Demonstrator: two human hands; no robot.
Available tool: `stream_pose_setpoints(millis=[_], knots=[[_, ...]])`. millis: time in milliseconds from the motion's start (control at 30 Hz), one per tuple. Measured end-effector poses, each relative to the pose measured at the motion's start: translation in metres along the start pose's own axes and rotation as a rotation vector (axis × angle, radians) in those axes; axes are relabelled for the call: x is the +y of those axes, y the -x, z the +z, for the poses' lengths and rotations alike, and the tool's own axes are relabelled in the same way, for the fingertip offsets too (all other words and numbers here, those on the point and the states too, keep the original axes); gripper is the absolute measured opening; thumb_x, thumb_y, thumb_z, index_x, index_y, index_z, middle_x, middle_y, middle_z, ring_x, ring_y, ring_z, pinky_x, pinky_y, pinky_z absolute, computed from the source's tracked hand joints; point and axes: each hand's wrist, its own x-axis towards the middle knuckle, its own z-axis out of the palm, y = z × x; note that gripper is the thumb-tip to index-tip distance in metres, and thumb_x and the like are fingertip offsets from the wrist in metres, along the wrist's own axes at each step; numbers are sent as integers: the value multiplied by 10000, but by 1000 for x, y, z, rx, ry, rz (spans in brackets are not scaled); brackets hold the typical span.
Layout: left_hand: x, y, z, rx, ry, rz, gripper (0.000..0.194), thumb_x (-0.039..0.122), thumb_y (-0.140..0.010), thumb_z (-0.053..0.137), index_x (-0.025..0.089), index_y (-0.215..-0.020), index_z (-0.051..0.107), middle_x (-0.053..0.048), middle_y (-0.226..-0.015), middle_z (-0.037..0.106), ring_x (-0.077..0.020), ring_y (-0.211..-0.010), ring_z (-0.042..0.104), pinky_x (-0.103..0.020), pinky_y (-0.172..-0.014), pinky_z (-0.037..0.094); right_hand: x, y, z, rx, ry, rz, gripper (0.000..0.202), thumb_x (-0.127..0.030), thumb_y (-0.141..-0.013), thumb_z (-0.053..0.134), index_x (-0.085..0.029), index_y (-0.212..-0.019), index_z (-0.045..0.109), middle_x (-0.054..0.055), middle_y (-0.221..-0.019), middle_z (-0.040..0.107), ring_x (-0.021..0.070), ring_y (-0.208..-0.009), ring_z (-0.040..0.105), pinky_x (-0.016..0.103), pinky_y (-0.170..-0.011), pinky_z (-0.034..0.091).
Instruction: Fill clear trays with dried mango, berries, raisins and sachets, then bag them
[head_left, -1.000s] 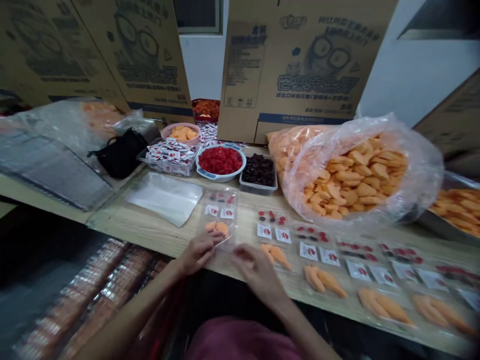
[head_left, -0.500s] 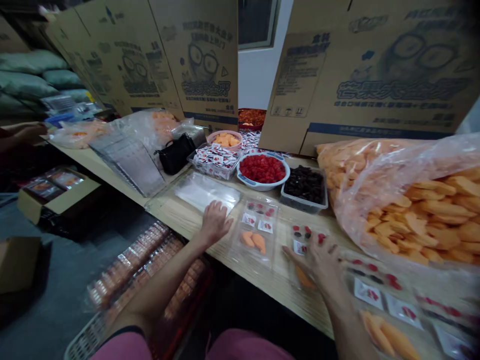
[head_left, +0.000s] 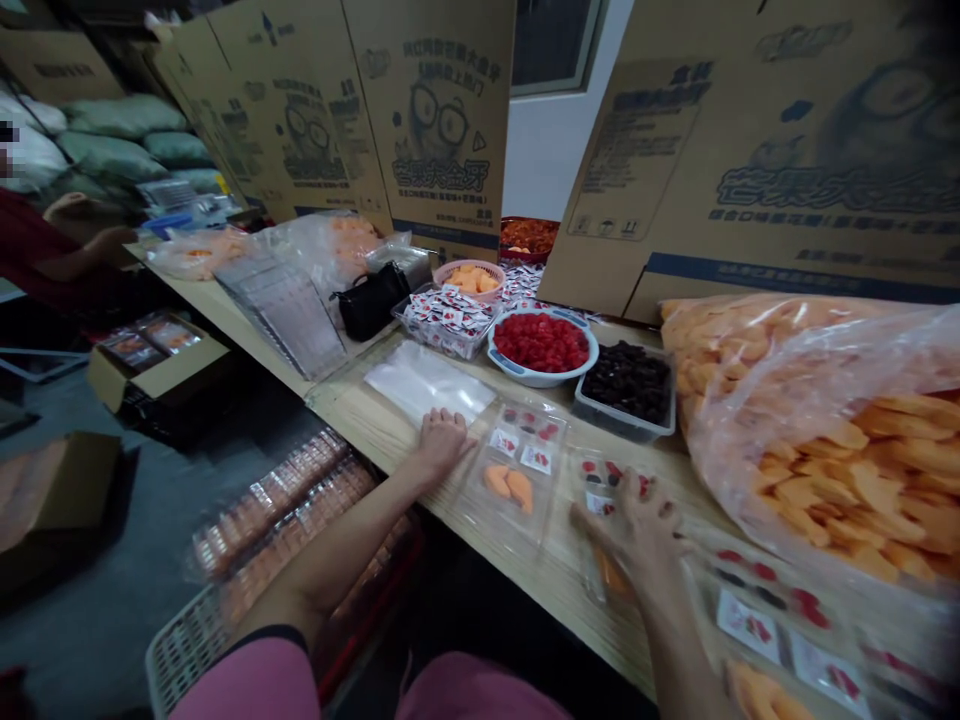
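My left hand (head_left: 444, 448) rests at the near edge of a stack of clear plastic bags (head_left: 427, 378), fingers on the plastic, thumb stuck out to the right. Beside it lies a clear plastic tray (head_left: 517, 455) with two orange crescent-shaped pieces, two small printed sachets and several red and dark pieces. My right hand (head_left: 641, 520) spreads over a second tray (head_left: 595, 481) and partly hides it. That tray shows red and dark pieces, a sachet and some orange. Neither hand shows anything lifted from the table.
Behind the trays stand a bowl of red pieces (head_left: 541, 342), a tub of dark pieces (head_left: 628, 385) and a box of sachets (head_left: 448, 320). A large bag of orange pieces (head_left: 862, 450) sits right. More filled trays (head_left: 772, 600) lie near right. Packed goods (head_left: 277, 500) fill a floor basket.
The view has swung slightly left, so things appear shifted right. Both hands stay at nearly the same spots on the table. More of another person shows at the far left.
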Motion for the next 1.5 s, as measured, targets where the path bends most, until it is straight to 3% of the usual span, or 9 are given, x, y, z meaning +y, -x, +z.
stream_pose_setpoints(millis=[133, 200, 433, 700, 867, 1100, 1300, 1500], knots=[[3, -2, 0, -26, -16, 17, 239, 76, -858, 419, 49, -955, 635, -203, -964, 638, -267, -948, 590, -379, -822, 439, 2, -4, 5, 12, -16, 12, 732, -560, -740, 501, -152, -1331, 361, 237, -1388, 310, 443, -1149, 392, 599, -801, 403], [4, -3, 1, -35, -20, 22, 240, 40, -832, 426, 50, -941, 640, -196, -943, 641, -259, -931, 593, -364, -791, 448, 2, -5, 6, 9, -13, 10, 743, -558, -726, 518, -158, -1332, 366, 228, -1394, 302, 441, -1153, 389, 594, -814, 401], [4, -7, 0, -18, -46, 15, 225, 123, -852, 479, 36, -1011, 613, -198, -1013, 622, -270, -998, 535, -363, -795, 436, 2, -2, -1, -12, -9, -17, 737, -556, -738, 499, -158, -1343, 360, 213, -1378, 325, 426, -1150, 400, 578, -829, 396], [0, -7, 6, -4, -41, 57, 213, 61, -841, 443, 60, -909, 645, -178, -899, 646, -266, -963, 531, -361, -767, 421, 3, -1, -1, -1, -38, -18, 752, -556, -730, 476, -162, -1358, 350, 221, -1417, 298, 434, -1185, 387, 581, -831, 394], [1, -5, 10, 84, -31, 2, 279, 186, -880, 460, 14, -1065, 578, -237, -1102, 576, -311, -1040, 486, -440, -841, 384, 9, 1, 4, 72, -52, -74, 738, -555, -723, 464, -166, -1345, 377, 221, -1409, 317, 439, -1166, 398, 597, -789, 410], [-1, -10, 14, 70, 60, 31, 186, 15, -784, 461, 59, -845, 631, -191, -869, 634, -273, -921, 531, -387, -771, 405, 11, 0, 7, 114, -55, -102, 751, -566, -716, 471, -160, -1342, 390, 222, -1399, 345, 428, -1165, 402, 591, -796, 408], [-12, -16, 16, 137, 198, -43, 180, 33, -760, 466, 121, -798, 618, -137, -859, 648, -243, -924, 539, -354, -796, 421, 15, -4, 10, 168, -69, -159, 767, -553, -711, 497, -168, -1361, 365, 207, -1407, 343, 408, -1183, 398, 562, -824, 407], [-34, -35, 18, 144, 364, -108, 194, 102, -793, 439, 165, -658, 563, -27, -675, 602, -154, -675, 543, -265, -638, 430, 23, -11, 18, 210, -112, -275, 796, -541, -675, 534, -160, -1356, 375, 205, -1409, 344, 391, -1189, 407, 533, -864, 407]])
